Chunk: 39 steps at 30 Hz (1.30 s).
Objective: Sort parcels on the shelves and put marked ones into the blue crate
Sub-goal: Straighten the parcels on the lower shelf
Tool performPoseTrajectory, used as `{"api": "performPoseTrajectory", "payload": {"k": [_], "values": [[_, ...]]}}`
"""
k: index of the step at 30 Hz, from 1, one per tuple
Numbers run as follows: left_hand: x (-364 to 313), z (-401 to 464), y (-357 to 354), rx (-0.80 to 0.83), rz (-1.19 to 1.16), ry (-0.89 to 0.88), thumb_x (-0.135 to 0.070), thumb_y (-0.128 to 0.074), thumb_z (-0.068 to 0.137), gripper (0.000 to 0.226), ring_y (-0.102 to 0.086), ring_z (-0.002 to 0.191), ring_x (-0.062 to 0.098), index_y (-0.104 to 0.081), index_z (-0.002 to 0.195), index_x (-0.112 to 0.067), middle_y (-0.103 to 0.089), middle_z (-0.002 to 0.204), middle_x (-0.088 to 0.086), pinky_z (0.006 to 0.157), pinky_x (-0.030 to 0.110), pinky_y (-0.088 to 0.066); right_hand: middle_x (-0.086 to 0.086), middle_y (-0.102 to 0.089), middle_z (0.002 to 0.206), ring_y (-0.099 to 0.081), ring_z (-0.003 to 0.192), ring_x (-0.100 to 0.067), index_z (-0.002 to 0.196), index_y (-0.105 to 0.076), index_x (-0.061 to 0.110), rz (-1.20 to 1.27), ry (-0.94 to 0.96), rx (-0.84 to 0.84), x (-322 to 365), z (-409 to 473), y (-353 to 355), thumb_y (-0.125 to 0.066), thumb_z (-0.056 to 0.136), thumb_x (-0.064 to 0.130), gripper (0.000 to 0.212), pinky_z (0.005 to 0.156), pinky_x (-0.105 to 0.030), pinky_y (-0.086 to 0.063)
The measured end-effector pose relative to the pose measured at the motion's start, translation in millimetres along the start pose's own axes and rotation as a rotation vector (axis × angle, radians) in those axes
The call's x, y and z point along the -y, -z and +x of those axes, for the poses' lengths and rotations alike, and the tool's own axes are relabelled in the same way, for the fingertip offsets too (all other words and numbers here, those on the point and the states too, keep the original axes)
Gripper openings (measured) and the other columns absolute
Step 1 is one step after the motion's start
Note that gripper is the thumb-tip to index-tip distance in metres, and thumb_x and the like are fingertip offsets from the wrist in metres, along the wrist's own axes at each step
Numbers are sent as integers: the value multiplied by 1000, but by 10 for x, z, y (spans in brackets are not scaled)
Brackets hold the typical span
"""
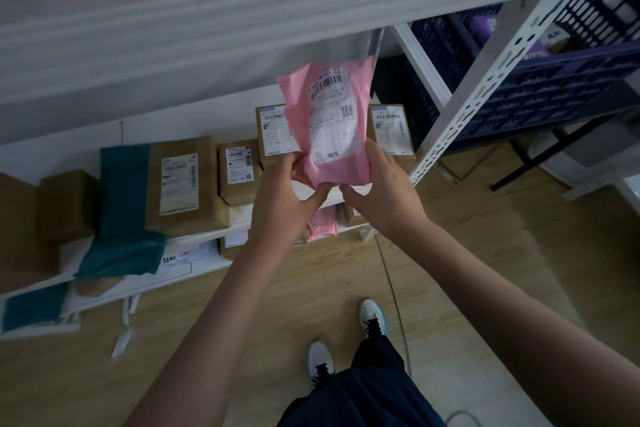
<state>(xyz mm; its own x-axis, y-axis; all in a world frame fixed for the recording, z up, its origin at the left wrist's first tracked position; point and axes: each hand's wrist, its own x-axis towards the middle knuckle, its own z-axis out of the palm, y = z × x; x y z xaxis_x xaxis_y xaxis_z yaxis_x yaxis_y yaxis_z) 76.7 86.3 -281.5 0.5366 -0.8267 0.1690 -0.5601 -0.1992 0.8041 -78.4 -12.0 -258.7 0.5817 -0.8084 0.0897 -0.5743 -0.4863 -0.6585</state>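
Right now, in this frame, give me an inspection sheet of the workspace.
Surface: white shelf at knee level, loaded with parcels.
Job's things: pink parcel, label facing the camera; blue crate right of the shelf post.
Clutter: brown boxes and a teal bag on the shelf.
Grippers: left hand and right hand both grip the pink parcel's lower end.
Cables: thin cord across the floor.
Surroundings: wood floor.

The white shelf carries a row of brown parcels. The big brown parcel with a label lies in the middle; a teal bag touches its left side, and a smaller labelled box stands just beside its right. Under this shelf is the wooden floor.
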Motion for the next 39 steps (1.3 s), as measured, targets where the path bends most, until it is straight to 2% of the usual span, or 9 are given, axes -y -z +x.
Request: {"api": "performPoseTrajectory", "payload": {"k": [13,16,19,22,24,28,33,37,39], "values": [[253,8,-309,48,121,27,-43,-85,79,54,-57,101,11,-61,122,-19,-65,103,-10,83,32,-52,-2,-58,120,-62,92,-22,137,-45,15,-89,-22,59,-363,15,-207,-75,82,29,64,65,-43,-56],[476,9,-563,133,191,69,-47,-82,78,57,-59,99,11,-60,122,-19,-65,103,-10,81,31,-54,-2,-58,118,-61,92,-22,135,-45,13,-119,-94,123,-593,15,-399,-73,84,29,60,65,-39,-54],[716,31,-815,218,240,136,-60,-75,74,65,-65,96,14,-59,123,-20,-67,105,-6,77,39,-60,0,-59,118,-59,90,-20,135,-44,15,-147,-170,232,-824,118,-570,-72,84,28,59,65,-32,-47],[915,62,-1011,246,287,165,-55,-76,76,58,-66,93,15,-58,120,-20,-68,104,-5,74,38,-61,-2,-61,117,-57,86,-17,133,-42,15,-180,-188,339,-999,293,-735,-71,86,27,56,65,-31,-49],[1028,110,-1121,253,316,191,-53,-77,77,54,-66,92,13,-57,116,-22,-69,102,-7,72,37,-61,-3,-61,118,-60,91,-20,133,-42,15,-198,-200,365,-1076,413,-809,-72,86,28,57,66,-34,-51],[1133,229,-1271,264,309,226,-70,-66,71,62,-66,90,10,-54,117,-30,-69,96,-12,67,37,-60,-7,-58,126,-64,101,-27,138,-38,15,-199,-249,356,-1186,528,-891,-71,87,28,62,76,-42,-56],[1131,331,-1410,210,311,234,-54,-75,75,43,-66,91,9,-58,109,-33,-68,93,-20,65,38,-60,-6,-44,140,-63,100,-24,150,-23,21,-215,-248,331,-1256,253,-808,-68,89,33,77,65,-34,-51],[1021,451,-1493,181,416,252,-46,-80,80,40,-60,98,21,-60,106,-24,-68,98,-6,69,44,-57,-2,-35,151,-64,90,-20,151,-23,26,-233,-293,335,-1340,-56,-638,-66,88,34,77,57,-31,-47],[955,491,-1491,162,453,277,-45,-80,81,43,-57,104,24,-60,111,-21,-68,106,-1,72,43,-57,1,-39,146,-64,95,-20,149,-26,27,-235,-316,346,-1338,-236,-537,-65,89,36,73,63,-36,-55]]}}
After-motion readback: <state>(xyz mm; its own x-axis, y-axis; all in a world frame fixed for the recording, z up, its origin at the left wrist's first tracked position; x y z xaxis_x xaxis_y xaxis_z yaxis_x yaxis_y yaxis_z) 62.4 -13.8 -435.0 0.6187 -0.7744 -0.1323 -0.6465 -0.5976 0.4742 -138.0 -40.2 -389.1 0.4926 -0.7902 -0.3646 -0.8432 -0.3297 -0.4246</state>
